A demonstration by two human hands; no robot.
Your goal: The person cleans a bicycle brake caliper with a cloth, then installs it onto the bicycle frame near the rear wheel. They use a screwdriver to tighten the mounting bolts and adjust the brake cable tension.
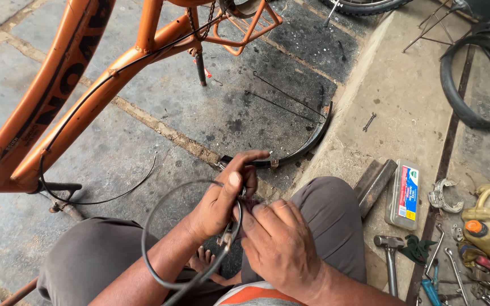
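Orange bicycle frame (80,73); curved mudguard (299,147); hammer (389,252); perhaps a whetstone (374,180).

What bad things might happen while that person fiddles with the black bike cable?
The black cable loops loosely between the left hand and right hand, so it might kink or spring from the grip. The bare foot sits right below the hands, so a dropped small part could hit it. The hammer and scattered hand tools lie close to the right knee, so shifting might knock or press on them.
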